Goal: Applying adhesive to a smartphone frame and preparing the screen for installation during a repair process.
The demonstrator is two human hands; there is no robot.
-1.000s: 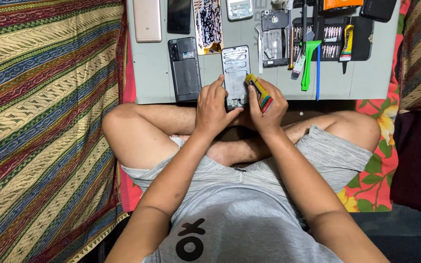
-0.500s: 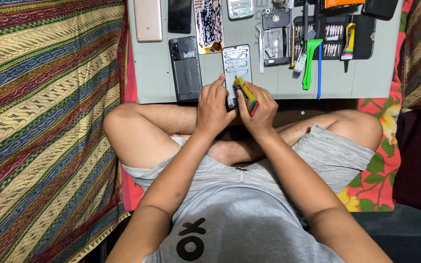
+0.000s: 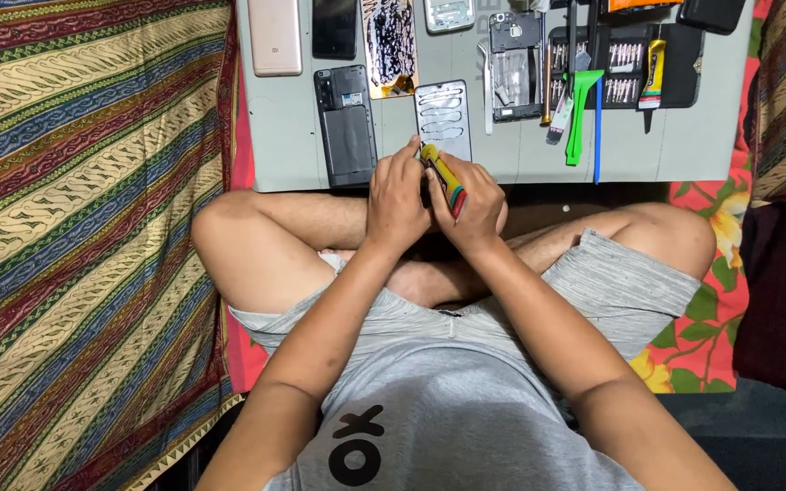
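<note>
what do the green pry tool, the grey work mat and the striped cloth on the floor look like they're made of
Green pry tool: likely hard plastic, given its uniform bright colour and smooth flat blade. Grey mat: probably rubber or silicone; matte, even, thin sheet. Striped cloth: woven or printed fabric, with soft folds and patterned bands.

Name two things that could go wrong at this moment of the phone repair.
The yellow tube in the right hand might squeeze out too much onto the phone panel. The left hand steadies the panel near the mat's edge; a nudge could slide it off.
</note>
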